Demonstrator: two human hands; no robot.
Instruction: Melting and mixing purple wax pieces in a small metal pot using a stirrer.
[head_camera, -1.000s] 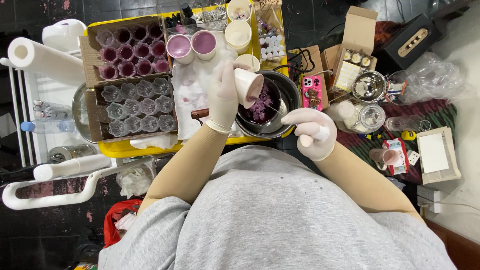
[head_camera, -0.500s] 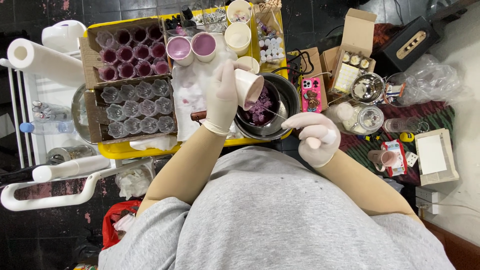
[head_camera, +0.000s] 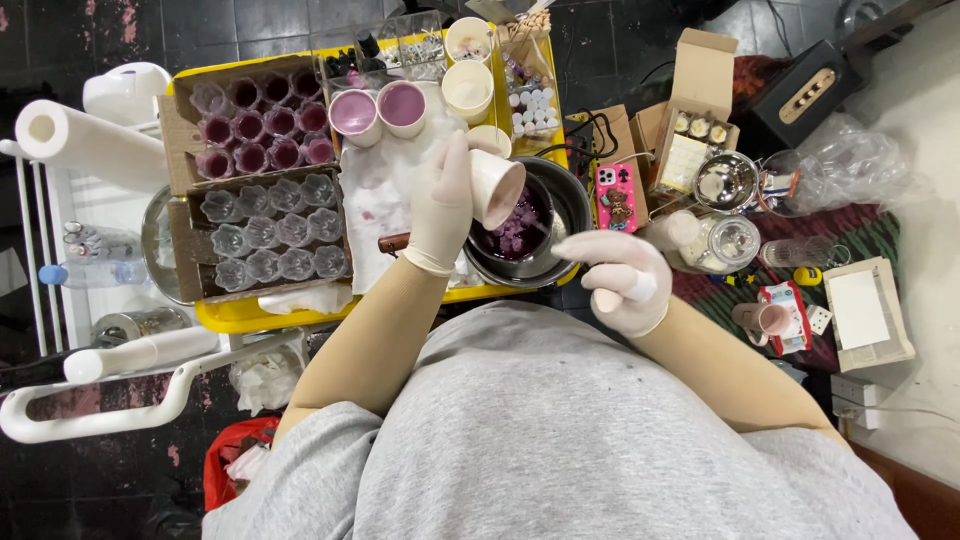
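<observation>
Yellow tray comes first — it carries nearly everything, so the work stays within arm's reach in front of the person's grey shirt. On its left side sit two cardboard boxes that keep small clear moulds upright in rows: the farther ones are filled with dark purple, the nearer ones look unfilled. A stained white cloth lies between the boxes and the metal pot, apparently to catch drips.

The pot holds lumpy purple material, and it sits at the tray's right end, just beside a pink phone. Beyond the cloth stand two cups of lilac liquid, level so they do not spill.

The left hand, gloved, is wrapped around a small paper cup and tips it mouth-down toward the pot, directly over the purple mass — tilted so that what is inside can fall there and not on the cloth. The right hand, also gloved, hovers at the pot's near right edge, fingers curled loosely; it seems to pinch a thin stick that reaches into the pot, though the grip itself is too small to make out surely.
</observation>
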